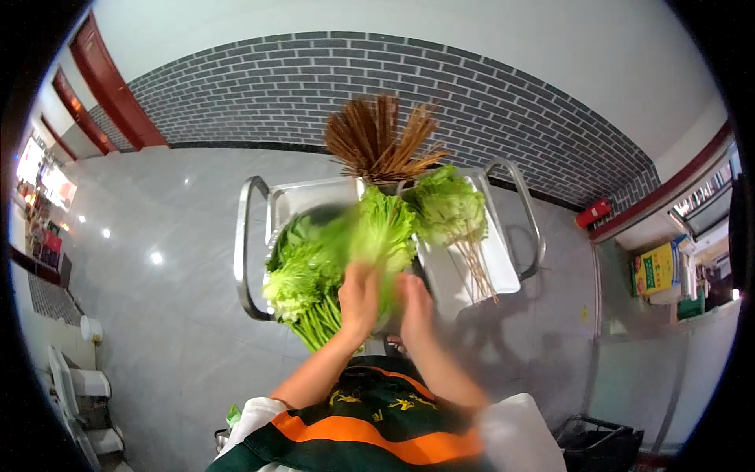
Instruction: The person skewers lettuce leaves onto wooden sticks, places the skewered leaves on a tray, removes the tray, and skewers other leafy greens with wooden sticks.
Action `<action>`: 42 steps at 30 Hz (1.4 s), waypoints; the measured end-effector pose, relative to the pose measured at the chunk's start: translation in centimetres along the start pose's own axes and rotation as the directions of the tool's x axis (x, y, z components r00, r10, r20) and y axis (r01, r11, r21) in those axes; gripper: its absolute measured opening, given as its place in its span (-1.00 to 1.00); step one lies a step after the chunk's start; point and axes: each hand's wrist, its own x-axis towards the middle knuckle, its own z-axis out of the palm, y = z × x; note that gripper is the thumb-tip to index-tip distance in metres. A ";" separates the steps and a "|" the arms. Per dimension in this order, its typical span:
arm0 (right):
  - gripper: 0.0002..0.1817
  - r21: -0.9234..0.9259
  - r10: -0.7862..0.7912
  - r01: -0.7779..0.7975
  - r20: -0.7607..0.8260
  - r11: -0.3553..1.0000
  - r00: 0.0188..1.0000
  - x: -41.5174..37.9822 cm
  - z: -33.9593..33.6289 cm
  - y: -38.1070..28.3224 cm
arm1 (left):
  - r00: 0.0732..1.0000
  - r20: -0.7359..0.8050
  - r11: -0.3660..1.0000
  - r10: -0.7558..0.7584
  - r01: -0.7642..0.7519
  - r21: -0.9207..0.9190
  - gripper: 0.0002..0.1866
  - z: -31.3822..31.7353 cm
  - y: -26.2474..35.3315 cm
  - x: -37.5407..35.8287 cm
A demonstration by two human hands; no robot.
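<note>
On a wheeled-looking cart in a grey-tiled corridor, seen from above, a curved metal handle [243, 252] stands at the far left. Beside it, a white tray [307, 191] lies partly under a heap of leafy greens [295, 271], whose long green stems [318, 321] point toward the person. Next comes the left hand [359, 303], closed around the base of some leaves [346, 236] that blur with motion above it. Frilly lettuce [385, 224] shows just beyond the hands. Behind it, thin brown sticks [383, 141] fan upward in a thick bunch. The right hand [417, 307] is close beside the left, slightly apart, with a strip of green between them; it is too blurred to tell whether it grips anything. Farther right, more lettuce [450, 203] sits over a second white tray [498, 248], thin sticks [476, 267] extending from it toward the person. A second metal handle [535, 212] ends the cart.
</note>
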 end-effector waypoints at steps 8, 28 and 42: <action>-0.58 0.148 0.110 -0.079 -0.219 0.986 0.969 2.2 -2.1 -4.6 | 0.990 0.136 0.998 0.028 -0.036 0.058 -0.87 6.9 3.9 -1.2; -0.55 -0.425 0.362 -0.321 0.018 0.847 0.932 29.9 -16.1 -5.7 | 0.969 0.105 0.932 -0.222 0.243 -0.270 -0.87 1.8 2.4 -1.3; -0.32 -0.970 -0.544 0.136 0.004 0.202 0.839 25.2 -16.1 -4.4 | 0.800 -0.211 0.760 -0.562 0.400 -0.512 -0.61 -10.2 2.1 -5.4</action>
